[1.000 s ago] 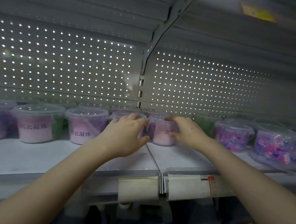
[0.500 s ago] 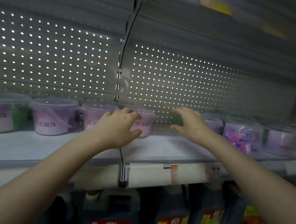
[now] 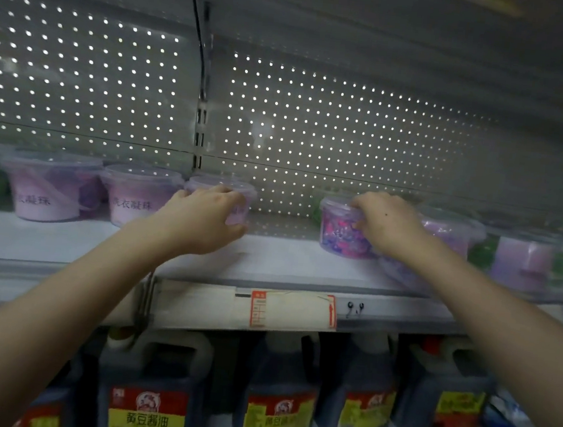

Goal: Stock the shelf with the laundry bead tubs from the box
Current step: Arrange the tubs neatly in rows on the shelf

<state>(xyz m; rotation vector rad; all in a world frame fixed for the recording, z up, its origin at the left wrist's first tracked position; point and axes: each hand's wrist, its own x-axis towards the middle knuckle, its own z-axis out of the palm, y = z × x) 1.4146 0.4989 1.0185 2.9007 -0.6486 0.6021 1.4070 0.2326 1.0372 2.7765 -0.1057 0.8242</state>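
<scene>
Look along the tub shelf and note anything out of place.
A bare gap breaks the row between the pink tub the left hand holds and the beaded tub the right hand grips. It shows no label, unlike the labelled tubs.

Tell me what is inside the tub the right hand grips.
Pink, purple and blue beads show through the clear tub; the right hand covers its right side and part of the top.
</scene>
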